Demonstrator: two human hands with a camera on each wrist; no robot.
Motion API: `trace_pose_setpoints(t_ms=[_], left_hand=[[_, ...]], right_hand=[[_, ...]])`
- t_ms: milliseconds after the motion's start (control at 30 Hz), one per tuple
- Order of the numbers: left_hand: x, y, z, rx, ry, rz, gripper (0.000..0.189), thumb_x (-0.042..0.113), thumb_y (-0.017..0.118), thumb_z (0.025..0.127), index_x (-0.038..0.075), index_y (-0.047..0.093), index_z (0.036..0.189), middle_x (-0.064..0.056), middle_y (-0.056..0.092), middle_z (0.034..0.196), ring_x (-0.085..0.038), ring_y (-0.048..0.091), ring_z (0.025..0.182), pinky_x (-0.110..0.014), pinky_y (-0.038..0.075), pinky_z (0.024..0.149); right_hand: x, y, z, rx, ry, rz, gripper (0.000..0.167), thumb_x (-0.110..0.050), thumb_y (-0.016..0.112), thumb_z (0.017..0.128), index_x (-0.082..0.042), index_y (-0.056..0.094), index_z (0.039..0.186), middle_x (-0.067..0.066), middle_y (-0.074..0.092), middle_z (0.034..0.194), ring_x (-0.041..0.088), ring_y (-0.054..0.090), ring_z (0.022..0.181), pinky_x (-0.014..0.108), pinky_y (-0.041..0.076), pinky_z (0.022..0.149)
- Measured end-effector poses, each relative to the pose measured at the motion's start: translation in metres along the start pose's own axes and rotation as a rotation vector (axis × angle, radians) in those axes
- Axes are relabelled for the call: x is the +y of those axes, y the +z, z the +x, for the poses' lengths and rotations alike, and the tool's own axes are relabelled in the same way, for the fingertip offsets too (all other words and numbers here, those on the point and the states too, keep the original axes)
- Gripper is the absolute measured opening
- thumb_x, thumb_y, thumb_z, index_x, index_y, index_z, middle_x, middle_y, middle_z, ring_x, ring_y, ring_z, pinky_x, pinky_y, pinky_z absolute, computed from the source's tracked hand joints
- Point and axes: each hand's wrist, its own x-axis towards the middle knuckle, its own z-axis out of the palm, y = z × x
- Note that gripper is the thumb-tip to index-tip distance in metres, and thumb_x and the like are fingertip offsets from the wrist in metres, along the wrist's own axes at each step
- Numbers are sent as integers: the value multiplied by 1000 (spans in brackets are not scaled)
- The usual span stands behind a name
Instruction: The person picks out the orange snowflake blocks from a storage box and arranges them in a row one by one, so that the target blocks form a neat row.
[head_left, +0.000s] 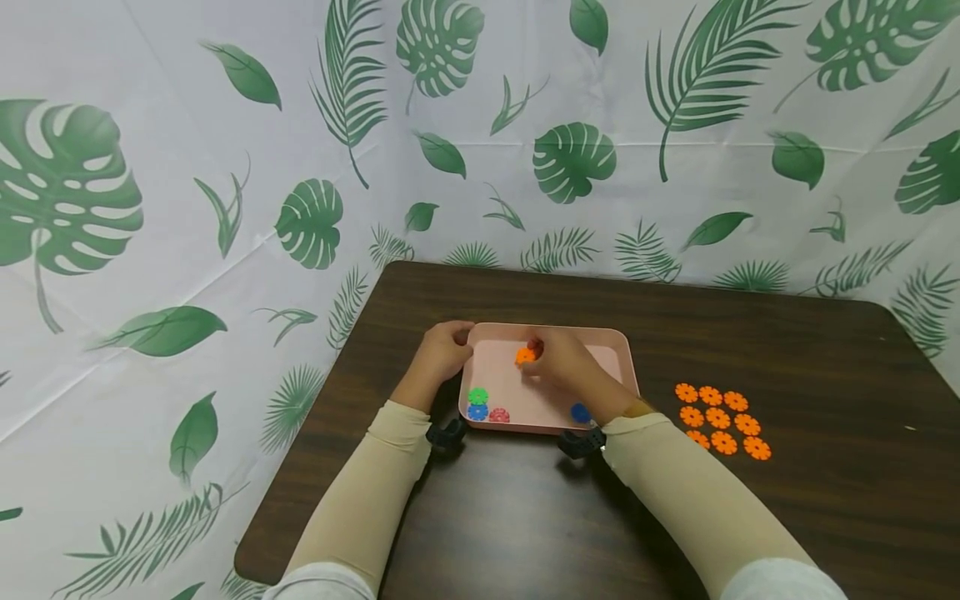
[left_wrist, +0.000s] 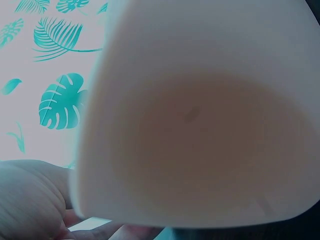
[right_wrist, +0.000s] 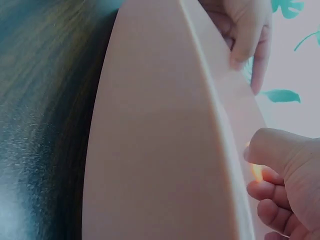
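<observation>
A shallow pink tray (head_left: 495, 340) lies on the table. At its left side my left hand (head_left: 441, 354) grips the rim between thumb and fingers; in the right wrist view that left hand (right_wrist: 247, 30) shows at the far end. Over the tray's middle, my right hand (head_left: 562, 362) pinches an orange flower-shaped disc (head_left: 525, 356). A bit of red shows by its fingertips, partly hidden. Inside the tray's near left corner lie a green disc (head_left: 477, 396), a blue disc (head_left: 477, 412) and a pinkish-red disc (head_left: 498, 415). Another blue disc (head_left: 580, 412) sits near the right wrist.
Several orange flower-shaped discs (head_left: 717, 417) lie in rows on the dark wooden table (head_left: 825, 400), right of the tray. A white cloth with green leaves (head_left: 480, 100) hangs behind the table and at its left. The tray's underside (left_wrist: 200, 150) fills most of the left wrist view.
</observation>
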Motion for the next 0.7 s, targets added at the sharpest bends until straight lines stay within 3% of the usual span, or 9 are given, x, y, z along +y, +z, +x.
trace_pose_setpoints(t_ms=[200,400,700], left_hand=[[1,0,0,2,11,13,48,13,67,95,15,64,143,-15,70,124,-29,68,105,-45,59,90],[2,0,1,3,6,9,47,12,66,95,15,64,143,-15,69,126,-30,67,106,-46,59,92],[1,0,0,-11,2,8,48,13,65,95,15,64,143,-16,68,128,-32,66,108,-48,58,94]], right_hand=[[0,-17,-17,32,-5,61,33,-22,85,81,-6,68,104,7,64,93,24,55,83,35,48,75],[9,-41,-49,146,-52,70,28,-18,83,80,-5,68,99,6,64,87,22,51,76,34,44,67],[47,-78,-109,254,81,126,30,-19,81,86,-4,67,109,10,64,94,27,54,86,33,51,71]])
